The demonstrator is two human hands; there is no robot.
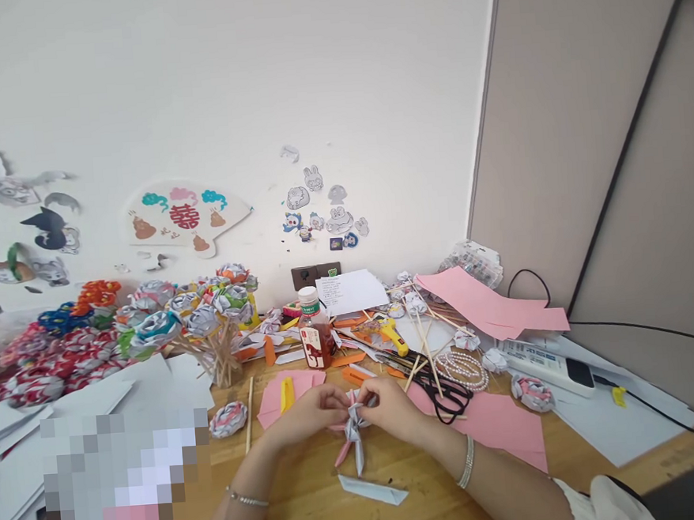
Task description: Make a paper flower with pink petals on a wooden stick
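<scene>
Both my hands meet over the wooden table (317, 508) and pinch a half-folded paper flower (354, 430) of grey and pink strips. My left hand (310, 415) grips its left side, fingers curled. My right hand (390, 406) pinches the top right, fingers pressed together. Loose paper strips hang down from the flower. A folded white paper piece (373, 489) lies flat just below it. A finished paper rose (228, 419) rests to the left.
A bunch of paper roses on sticks (208, 313) stands at the back left, with a red-labelled bottle (315, 329) beside it. Pink sheets (493, 305), black scissors (449, 399), a pearl string (465, 369), wooden sticks and a power strip (544, 361) crowd the right.
</scene>
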